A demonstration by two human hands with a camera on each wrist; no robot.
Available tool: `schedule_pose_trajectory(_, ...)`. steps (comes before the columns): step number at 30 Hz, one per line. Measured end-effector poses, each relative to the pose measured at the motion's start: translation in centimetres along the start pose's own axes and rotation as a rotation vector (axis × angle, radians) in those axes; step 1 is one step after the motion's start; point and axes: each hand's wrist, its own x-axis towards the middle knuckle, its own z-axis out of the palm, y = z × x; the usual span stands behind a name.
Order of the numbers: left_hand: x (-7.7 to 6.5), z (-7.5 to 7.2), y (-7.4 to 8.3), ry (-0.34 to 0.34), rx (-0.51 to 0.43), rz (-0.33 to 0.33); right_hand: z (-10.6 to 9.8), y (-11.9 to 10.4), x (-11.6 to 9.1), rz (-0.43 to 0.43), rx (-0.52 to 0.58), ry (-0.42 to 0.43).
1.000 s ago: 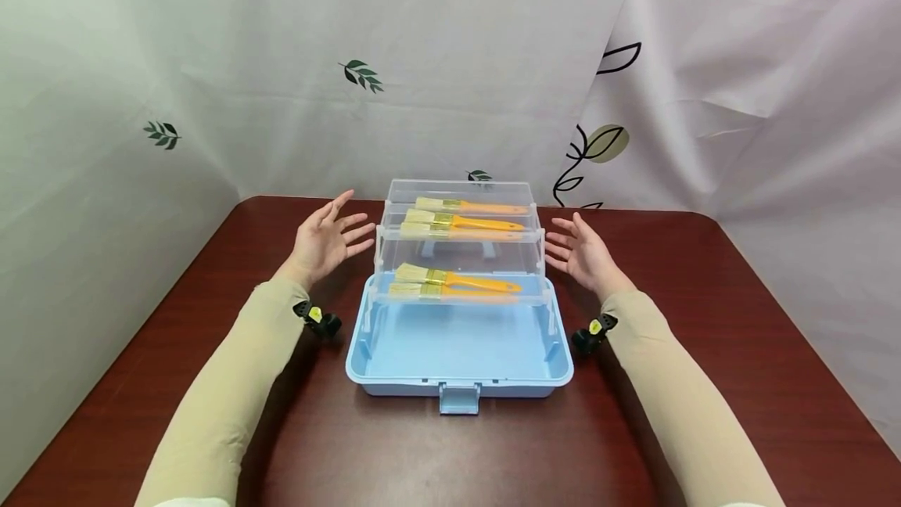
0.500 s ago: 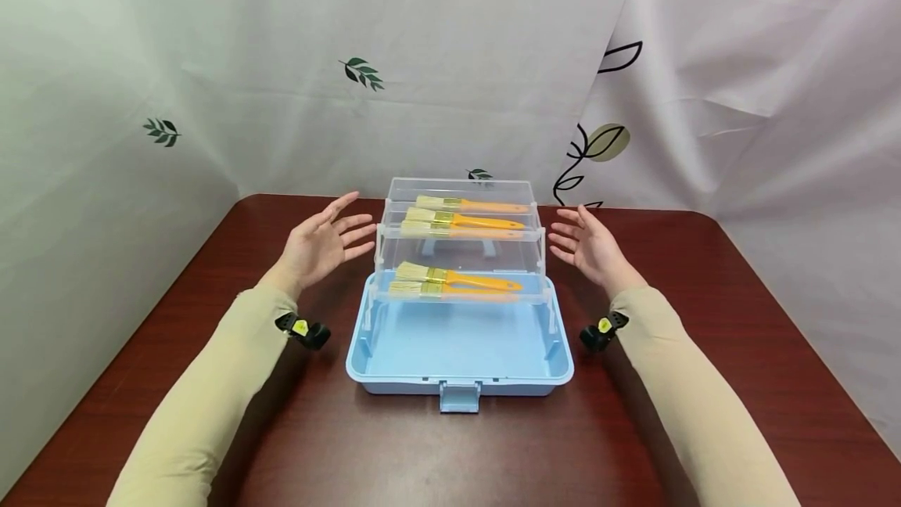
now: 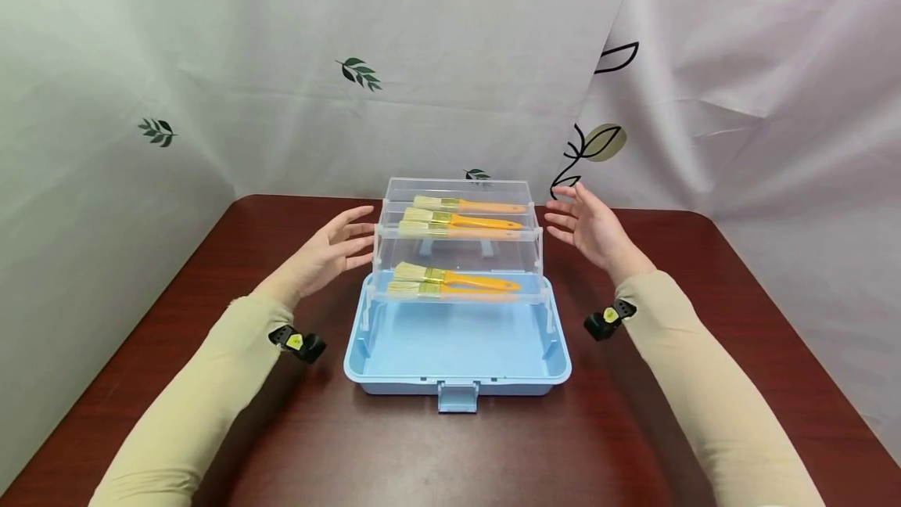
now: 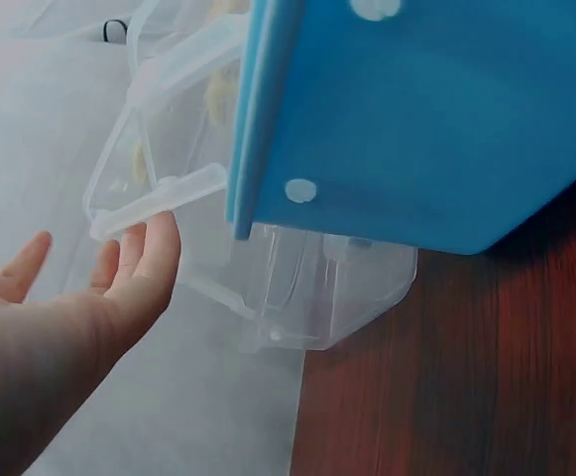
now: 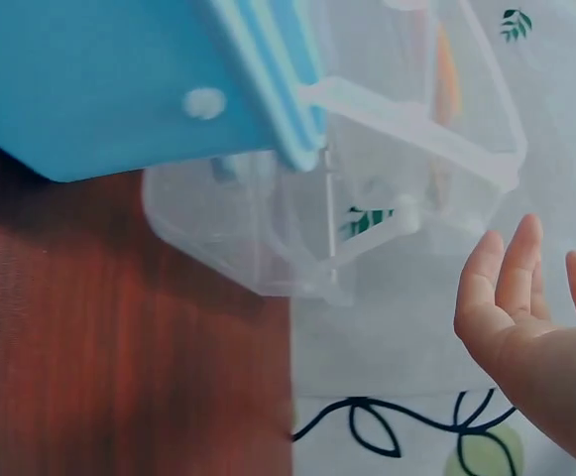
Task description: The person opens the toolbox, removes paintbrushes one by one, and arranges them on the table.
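A light blue toolbox stands opened on the table, its clear stepped trays raised over the base. Paint brushes with orange handles lie in them: a pair of brushes in the lower tray, several brushes higher up. My left hand is at the trays' left side, fingers extended. In the left wrist view its fingertips are right at a clear hinge arm. On the other side, my right hand is raised beside the upper trays, palm toward them, fingers spread and holding nothing.
The dark red wooden table runs back to a pale cloth backdrop with leaf prints. Behind the base the clear lid hangs back over the table. A blue latch hangs at the toolbox's front.
My left hand has dropped slightly and its thumb has come down toward the fingers. My right hand has moved upward and a little outward. The toolbox and brushes have stayed in place.
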Motion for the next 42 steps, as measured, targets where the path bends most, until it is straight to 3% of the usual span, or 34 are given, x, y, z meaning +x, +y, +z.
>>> schedule_pose_trajectory(7, -0.1, 0.5, 0.1, 0.002, 0.332, -0.023, 0.8, -1.6, 0.4, -0.015, -0.027, -0.021)
schedule_pose_trajectory(10, -0.2, 0.5, 0.1, -0.002, 0.419, -0.017, 1.4, -2.3, 0.7, -0.021, -0.070, -0.029)
schedule_pose_trajectory(19, -0.3, 0.8, 0.3, -0.016, 0.528, -0.073, 3.1, -4.4, 2.5, -0.011, -0.332, -0.094)
schedule_pose_trajectory(24, -0.3, 1.0, 0.3, -0.016, 0.605, -0.090, 4.0, -4.6, 4.0, 0.013, -0.548, -0.079)
schedule_pose_trajectory(35, -0.5, 1.3, 0.0, -0.012, 0.607, -0.097, 6.2, -4.5, 6.2, 0.006, -1.069, -0.115)
schedule_pose_trajectory(42, -0.6, 1.1, -0.2, -0.010, 0.618, -0.090, 6.6, -4.1, 7.7, 0.002, -1.198, -0.141)
